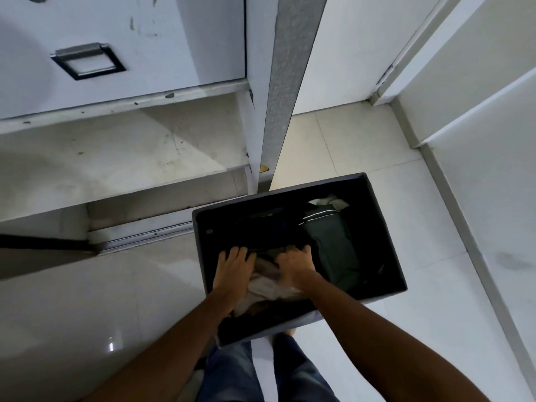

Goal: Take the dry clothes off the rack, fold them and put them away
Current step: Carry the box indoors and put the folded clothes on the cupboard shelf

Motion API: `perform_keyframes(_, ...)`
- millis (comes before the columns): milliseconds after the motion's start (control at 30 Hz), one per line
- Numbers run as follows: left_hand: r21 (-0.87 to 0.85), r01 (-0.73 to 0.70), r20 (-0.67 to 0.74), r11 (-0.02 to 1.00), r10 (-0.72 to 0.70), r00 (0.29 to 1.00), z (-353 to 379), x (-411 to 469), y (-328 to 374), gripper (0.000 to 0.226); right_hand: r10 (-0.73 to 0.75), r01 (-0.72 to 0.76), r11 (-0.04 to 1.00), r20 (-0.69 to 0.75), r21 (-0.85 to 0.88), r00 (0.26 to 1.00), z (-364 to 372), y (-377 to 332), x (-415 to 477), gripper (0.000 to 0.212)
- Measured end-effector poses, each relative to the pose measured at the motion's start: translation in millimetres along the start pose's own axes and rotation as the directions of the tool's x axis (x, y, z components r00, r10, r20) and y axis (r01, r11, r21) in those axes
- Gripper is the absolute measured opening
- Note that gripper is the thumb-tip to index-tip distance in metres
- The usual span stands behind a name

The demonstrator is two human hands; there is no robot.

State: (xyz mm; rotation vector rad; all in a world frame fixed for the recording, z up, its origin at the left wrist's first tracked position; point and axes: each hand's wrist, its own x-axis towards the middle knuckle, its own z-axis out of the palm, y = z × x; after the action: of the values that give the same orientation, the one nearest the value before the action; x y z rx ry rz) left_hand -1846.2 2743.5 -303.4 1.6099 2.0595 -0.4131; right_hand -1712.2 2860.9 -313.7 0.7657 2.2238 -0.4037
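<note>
The glossy pale tiled floor (377, 204) fills most of the view. At upper left stands a scuffed white cabinet (130, 30) with a square metal handle (87, 60), its top cut off by the frame. A grey-edged door (285, 82) rises beside it.

On the floor sits a rectangular box (387, 245) with soft grey fabric walls and a black lining so dark that its far corners are hard to read. The clothes lie inside it:
- a folded green garment (330, 250) with a white-striped edge on the right
- dark clothes (261, 224) that barely stand out from the lining
- a crumpled pale cloth (268, 288) at the near side, partly hidden by the forearms

Both bare arms reach down into the box. The left hand (235, 268) lies palm down with fingers spread and fairly straight, resting on the pile and gripping nothing. The right hand (294, 265) sits just beside it, knuckles up and fingers bent. Its fingertips sink into the dark cloth, so I cannot tell whether it has hold of anything. Blue jeans (232, 372) show below.
</note>
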Motion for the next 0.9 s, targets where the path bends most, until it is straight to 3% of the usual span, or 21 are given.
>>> perform_keyframes(100, 0.009, -0.085, 0.014, 0.996, 0.084, 0.996, 6.7, 4.8, -3.2, 0.075, -0.039, 0.039, 0.999, -0.040, -0.004, 0.998, 10.5, -3.4, -11.3, 0.054)
perform_keyframes(200, -0.009, -0.171, 0.079, 0.985, 0.172, 0.982, 3.9, 9.0, -5.9, 0.071, -0.029, 0.035, 0.994, -0.057, 0.102, 0.998, 20.9, -0.7, -26.7, 0.056)
perform_keyframes(333, -0.036, -0.218, 0.092, 0.975, 0.220, 0.971, -1.0, 12.8, -12.8, 0.044, 0.171, -0.138, 0.952, -0.102, 0.273, 0.980, 22.2, -2.6, -38.4, 0.073)
perform_keyframes(467, -0.119, -0.217, 0.153, 0.969, 0.234, 0.960, -8.9, 14.6, -16.9, 0.023, 0.319, -0.330, 0.920, 0.085, 0.209, 0.944, 15.2, -2.0, -39.4, 0.074)
perform_keyframes(633, -0.133, -0.201, 0.111, 0.970, 0.216, 0.970, -2.4, 8.5, -21.8, 0.045, 0.275, -0.290, 0.938, 0.105, 0.189, 0.956, 8.2, -2.2, -40.5, 0.045)
perform_keyframes(900, -0.242, -0.082, 0.059, 0.967, 0.099, 0.993, 12.3, 4.4, -25.3, 0.087, 0.262, -0.251, 0.899, 0.017, 0.359, 0.965, 15.2, 3.7, -48.9, 0.054)
